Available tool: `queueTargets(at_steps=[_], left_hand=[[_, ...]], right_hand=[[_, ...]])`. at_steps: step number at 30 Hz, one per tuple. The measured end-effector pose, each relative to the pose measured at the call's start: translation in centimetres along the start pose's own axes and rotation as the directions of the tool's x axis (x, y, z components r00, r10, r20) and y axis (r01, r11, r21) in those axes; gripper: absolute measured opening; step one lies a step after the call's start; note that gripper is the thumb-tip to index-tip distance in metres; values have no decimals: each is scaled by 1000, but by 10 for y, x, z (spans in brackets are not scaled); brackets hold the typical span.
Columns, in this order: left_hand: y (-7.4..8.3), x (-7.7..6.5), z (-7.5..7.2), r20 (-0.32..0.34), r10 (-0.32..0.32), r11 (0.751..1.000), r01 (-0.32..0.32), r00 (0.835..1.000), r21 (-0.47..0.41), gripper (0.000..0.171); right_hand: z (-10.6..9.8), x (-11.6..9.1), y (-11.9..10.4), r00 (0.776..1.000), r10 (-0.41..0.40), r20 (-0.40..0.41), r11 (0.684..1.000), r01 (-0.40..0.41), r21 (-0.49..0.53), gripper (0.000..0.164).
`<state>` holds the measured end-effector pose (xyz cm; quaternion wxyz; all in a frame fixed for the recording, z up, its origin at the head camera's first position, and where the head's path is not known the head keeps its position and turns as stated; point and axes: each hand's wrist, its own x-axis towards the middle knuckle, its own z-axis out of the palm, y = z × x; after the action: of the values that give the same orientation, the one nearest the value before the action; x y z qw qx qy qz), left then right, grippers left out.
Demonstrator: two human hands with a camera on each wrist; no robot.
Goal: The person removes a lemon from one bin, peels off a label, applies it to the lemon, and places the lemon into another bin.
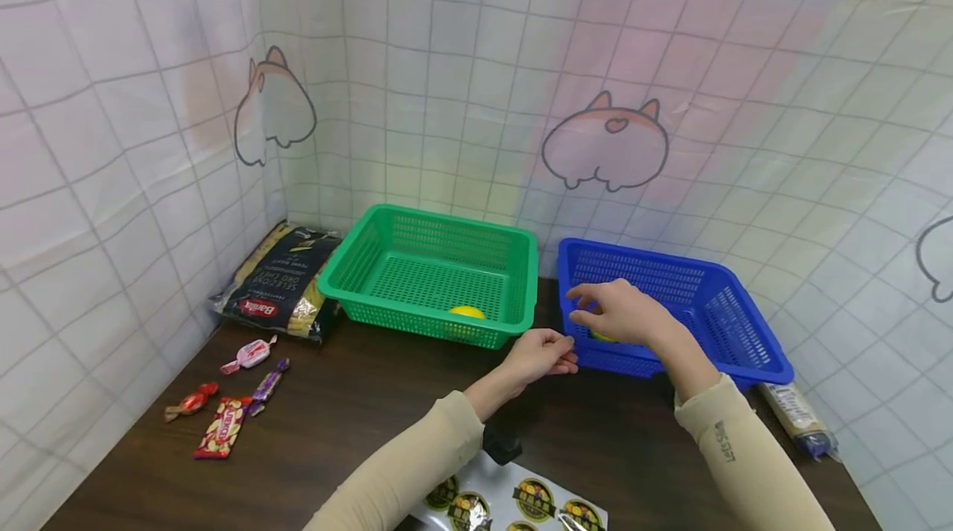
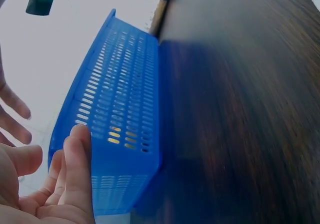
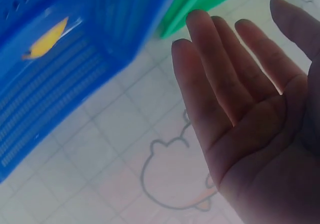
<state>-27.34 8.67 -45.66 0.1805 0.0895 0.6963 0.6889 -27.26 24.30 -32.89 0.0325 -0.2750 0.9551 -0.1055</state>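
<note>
My right hand is above the near left part of the blue basket. Its fingers are apart and hold nothing in the right wrist view. Below it in the basket lies a yellow object with a dark tip, partly hidden by the hand in the head view. My left hand is at the basket's near left corner, fingers loosely bent. In the left wrist view the left thumb stands apart from the fingers with nothing between; whether they touch the basket I cannot tell.
Left of the blue basket stands a green basket with a rounded yellow object inside. Farther left are a Barilla pasta bag and several wrapped sweets. A sticker sheet lies in front; a packet lies at right.
</note>
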Motion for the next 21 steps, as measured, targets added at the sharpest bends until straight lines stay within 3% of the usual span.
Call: queueTargets(at_steps=[9,13,16,21], left_hand=[[3,-15,-16,48,68,995,-71,997,67,30],[0,-24,-22,70,102,984,-111,992,137,31],[-3,-32,-29,99,120,965,-140,988,221,31],[1,-47,-46,188,103,910,-169,977,379,28]], right_hand=[[24,-12,-16,991,31,-132,998,-23,64,33],[37,-18,-19,982,63,-180,994,-45,99,31],[46,-22,-19,975,90,-204,988,-62,139,29],[60,-22,-19,970,132,-206,971,-85,223,25]])
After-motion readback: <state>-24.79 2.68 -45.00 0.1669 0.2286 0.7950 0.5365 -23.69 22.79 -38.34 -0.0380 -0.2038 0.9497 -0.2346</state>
